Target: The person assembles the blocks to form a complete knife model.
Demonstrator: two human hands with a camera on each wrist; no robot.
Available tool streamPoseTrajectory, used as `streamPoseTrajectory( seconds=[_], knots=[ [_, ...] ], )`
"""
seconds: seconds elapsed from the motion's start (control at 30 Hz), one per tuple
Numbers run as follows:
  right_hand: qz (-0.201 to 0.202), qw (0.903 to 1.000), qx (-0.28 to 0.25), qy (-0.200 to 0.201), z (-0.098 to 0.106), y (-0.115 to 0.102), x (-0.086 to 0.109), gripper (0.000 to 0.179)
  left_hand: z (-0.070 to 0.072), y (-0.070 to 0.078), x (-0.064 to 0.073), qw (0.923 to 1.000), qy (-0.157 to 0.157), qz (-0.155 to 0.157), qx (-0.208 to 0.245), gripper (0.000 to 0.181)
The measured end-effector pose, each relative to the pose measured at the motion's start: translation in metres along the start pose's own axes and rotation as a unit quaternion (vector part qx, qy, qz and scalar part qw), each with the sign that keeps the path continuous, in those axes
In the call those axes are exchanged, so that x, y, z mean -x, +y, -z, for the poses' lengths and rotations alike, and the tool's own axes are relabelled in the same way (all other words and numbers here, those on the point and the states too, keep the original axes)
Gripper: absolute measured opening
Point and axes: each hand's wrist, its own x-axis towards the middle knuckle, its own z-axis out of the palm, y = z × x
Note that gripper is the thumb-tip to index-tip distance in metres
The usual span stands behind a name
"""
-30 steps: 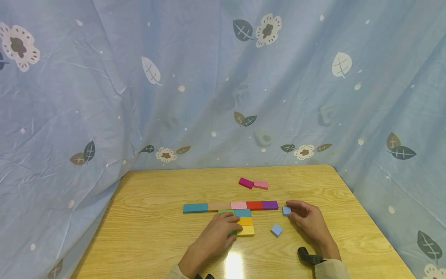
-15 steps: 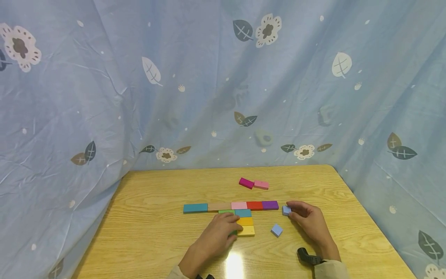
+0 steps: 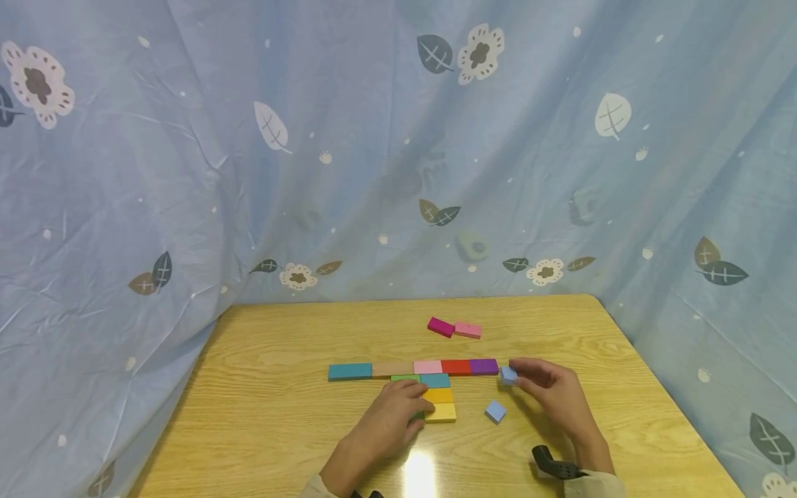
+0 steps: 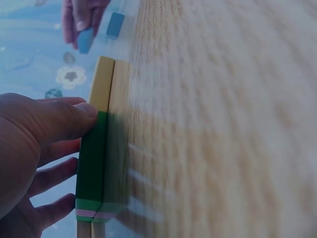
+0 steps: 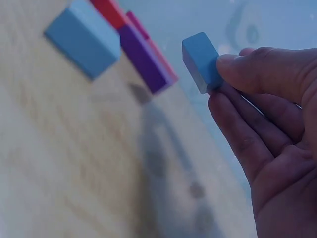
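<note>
My right hand (image 3: pixel 554 398) pinches a small light blue block (image 3: pixel 508 375) between thumb and fingertips, just right of the purple block (image 3: pixel 483 366). In the right wrist view the held block (image 5: pixel 201 59) appears tilted. My left hand (image 3: pixel 387 418) rests over a cluster of flat blocks, its thumb (image 4: pixel 74 119) touching near where the green block (image 4: pixel 91 153) meets the yellow block (image 4: pixel 101 82). That hand partly hides the cluster, where orange (image 3: pixel 438 395) and teal (image 3: pixel 435 380) blocks show. Another light blue block (image 3: pixel 495 412) lies between the hands.
Behind the cluster runs a row of long teal (image 3: pixel 350 372), tan (image 3: pixel 392 369), pink (image 3: pixel 427 366), red (image 3: pixel 456 367) and purple blocks. Farther back lie a magenta block (image 3: pixel 441 327) and a pink block (image 3: pixel 468 330). A patterned blue curtain (image 3: pixel 373 159) surrounds the wooden table (image 3: pixel 268 429).
My right hand has moved the light blue block slightly left, nearer the purple block's end. The left hand stays in place on the cluster.
</note>
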Motion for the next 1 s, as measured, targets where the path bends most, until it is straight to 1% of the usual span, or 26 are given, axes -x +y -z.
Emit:
streamPoseTrajectory(
  seconds=[0.2,0.3,0.37,0.47,0.6,0.8,1.0],
  knots=[
    [0.052,0.9986,0.0,-0.006,-0.01,-0.017,-0.006,0.029,0.0,0.0,0.0,0.9999,-0.004,0.007,0.006,0.024],
    [0.064,0.9977,0.015,-0.012,-0.017,-0.022,-0.009,0.028,0.001,0.0,0.0,0.9999,-0.003,0.009,0.013,0.023],
    [0.065,0.9974,0.025,-0.018,-0.023,-0.024,-0.01,0.028,0.0,0.0,0.0,0.9998,-0.003,0.009,0.015,0.023],
    [0.061,0.9974,0.023,-0.03,-0.03,-0.026,-0.014,0.03,-0.001,0.0,-0.001,0.9998,-0.002,0.01,0.018,0.024],
    [0.065,0.9965,0.026,-0.046,-0.04,-0.028,-0.019,0.033,-0.002,-0.001,-0.001,0.9997,-0.001,0.009,0.021,0.024],
    [0.073,0.9926,0.069,-0.069,-0.054,-0.033,-0.027,0.032,-0.002,-0.001,-0.001,0.9995,-0.004,0.011,0.029,0.023],
    [0.095,0.9839,0.11,-0.104,-0.062,-0.037,-0.032,0.03,-0.001,0.0,0.0,0.9994,-0.001,0.009,0.033,0.022]
  ],
)
